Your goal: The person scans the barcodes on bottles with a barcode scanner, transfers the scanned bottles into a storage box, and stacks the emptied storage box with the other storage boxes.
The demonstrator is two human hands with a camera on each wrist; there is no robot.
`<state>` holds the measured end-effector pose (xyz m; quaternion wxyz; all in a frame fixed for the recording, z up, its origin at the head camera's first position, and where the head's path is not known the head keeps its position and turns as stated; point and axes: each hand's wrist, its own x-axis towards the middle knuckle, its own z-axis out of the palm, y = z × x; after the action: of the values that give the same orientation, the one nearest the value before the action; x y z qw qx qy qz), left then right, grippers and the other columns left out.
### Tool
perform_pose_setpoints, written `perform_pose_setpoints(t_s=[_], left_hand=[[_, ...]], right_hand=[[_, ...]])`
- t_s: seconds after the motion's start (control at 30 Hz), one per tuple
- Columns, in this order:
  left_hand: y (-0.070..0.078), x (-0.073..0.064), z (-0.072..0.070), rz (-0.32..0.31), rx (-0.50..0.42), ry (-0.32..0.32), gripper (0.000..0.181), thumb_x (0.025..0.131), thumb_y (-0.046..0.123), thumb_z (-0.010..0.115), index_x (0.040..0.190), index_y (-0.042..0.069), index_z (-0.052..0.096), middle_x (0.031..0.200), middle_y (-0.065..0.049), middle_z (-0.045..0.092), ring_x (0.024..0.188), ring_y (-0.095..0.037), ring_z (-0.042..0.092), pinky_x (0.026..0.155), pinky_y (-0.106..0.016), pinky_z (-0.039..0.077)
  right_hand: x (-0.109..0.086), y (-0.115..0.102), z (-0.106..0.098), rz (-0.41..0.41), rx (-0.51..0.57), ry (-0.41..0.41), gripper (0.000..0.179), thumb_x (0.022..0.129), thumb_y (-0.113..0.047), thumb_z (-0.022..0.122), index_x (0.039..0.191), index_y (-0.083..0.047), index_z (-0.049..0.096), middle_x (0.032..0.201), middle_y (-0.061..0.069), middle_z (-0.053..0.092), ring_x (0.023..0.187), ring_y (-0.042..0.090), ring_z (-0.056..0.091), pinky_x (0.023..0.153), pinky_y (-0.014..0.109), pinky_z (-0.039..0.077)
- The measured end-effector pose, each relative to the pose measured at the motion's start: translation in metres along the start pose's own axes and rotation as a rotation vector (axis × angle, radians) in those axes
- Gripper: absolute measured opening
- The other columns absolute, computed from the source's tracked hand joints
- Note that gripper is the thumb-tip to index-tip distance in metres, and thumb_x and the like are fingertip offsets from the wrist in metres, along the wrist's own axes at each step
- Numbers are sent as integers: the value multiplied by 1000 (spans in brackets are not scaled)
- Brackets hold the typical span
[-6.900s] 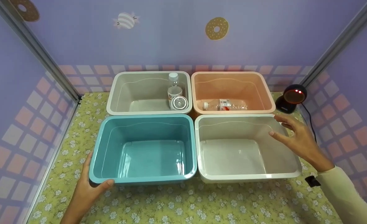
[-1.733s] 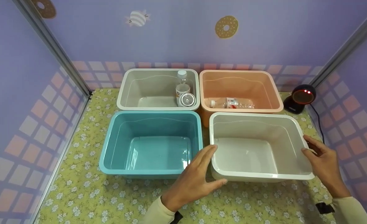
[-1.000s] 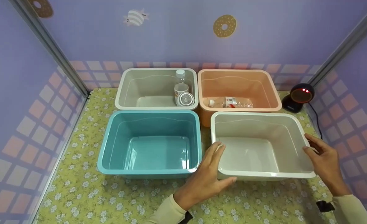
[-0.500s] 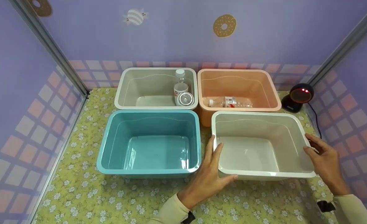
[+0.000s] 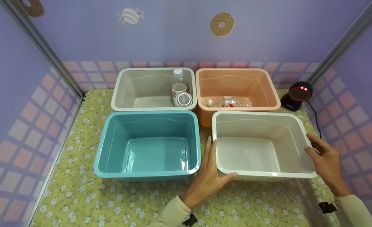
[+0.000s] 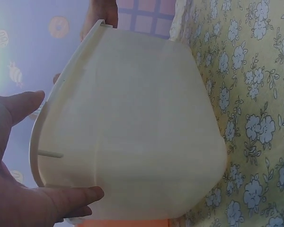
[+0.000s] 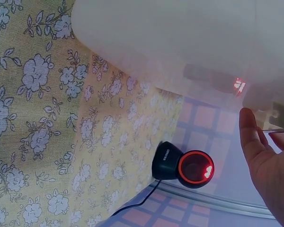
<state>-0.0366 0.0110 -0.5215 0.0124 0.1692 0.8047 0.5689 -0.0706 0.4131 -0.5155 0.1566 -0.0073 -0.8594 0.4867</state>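
A white plastic bin (image 5: 261, 174) stands at the front right, tilted neither way in the head view. My right hand (image 5: 326, 162) pinches its right rim, thumb inside and fingers outside. At the bin's front left corner is my left hand (image 5: 209, 178), its fingers straight along the outer left wall and its thumb by the front rim. In the left wrist view, the left fingertips (image 6: 92, 194) overlap the bin's outer wall (image 6: 146, 113). To the left, across a narrow gap, sits a blue bin (image 5: 148, 175) with nothing inside.
Behind are a grey-white bin (image 5: 154, 69) holding a plastic bottle (image 5: 178, 80) and a clear-lidded container (image 5: 183, 99), and an orange bin (image 5: 236, 71) with a bottle (image 5: 228, 101) lying in it. A black scanner (image 5: 298, 94) with red lights stands right, its cable (image 5: 315, 118) along the wall.
My left hand has gone from the blue bin to the white bin, and its fingers have moved outside the rim. The right hand has taken the right rim. A gap has opened between both front bins.
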Motion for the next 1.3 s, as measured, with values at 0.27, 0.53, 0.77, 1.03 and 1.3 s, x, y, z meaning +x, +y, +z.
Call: perform_pose_setpoints(t_s=[0.27, 0.53, 0.77, 1.03, 1.3], left_hand=[[-9, 3, 2, -64, -105, 2, 134, 89, 38, 96, 177, 6, 1, 183, -21, 3, 164, -37, 24, 131, -57, 28], [-9, 3, 1, -80, -177, -11, 145, 84, 37, 100, 176, 4, -6, 179, -25, 21, 147, -33, 51, 123, -52, 42], [-13, 5, 3, -52, -193, -6, 145, 80, 33, 103, 177, 6, -2, 178, -23, 23, 145, -32, 51, 124, -51, 41], [-11, 6, 4, 0, -184, 23, 139, 81, 30, 102, 178, 8, 5, 172, -18, 36, 136, -27, 58, 117, -45, 49], [6, 3, 1, 15, -166, 44, 139, 79, 26, 104, 178, 11, 9, 175, -13, 34, 140, -27, 57, 119, -44, 48]], right_hand=[[0, 1, -1, 2, 6, -6, 46, 108, 3, 67, 153, 7, 60, 132, -19, 68, 116, -5, 67, 85, 9, 55], [0, 0, -3, -17, 10, -40, 47, 110, -2, 66, 155, 5, 59, 131, -16, 70, 111, 0, 69, 84, 11, 55], [0, 3, -5, -29, 16, -56, 46, 110, 0, 64, 155, 6, 58, 129, -17, 71, 109, 0, 70, 84, 11, 55], [2, 0, -9, 15, 137, -43, 42, 108, 6, 61, 150, 11, 61, 124, -13, 77, 102, 4, 74, 79, 14, 59], [5, -5, -14, 58, 227, 4, 41, 107, 7, 62, 148, 12, 62, 118, -12, 79, 96, 5, 75, 77, 14, 60]])
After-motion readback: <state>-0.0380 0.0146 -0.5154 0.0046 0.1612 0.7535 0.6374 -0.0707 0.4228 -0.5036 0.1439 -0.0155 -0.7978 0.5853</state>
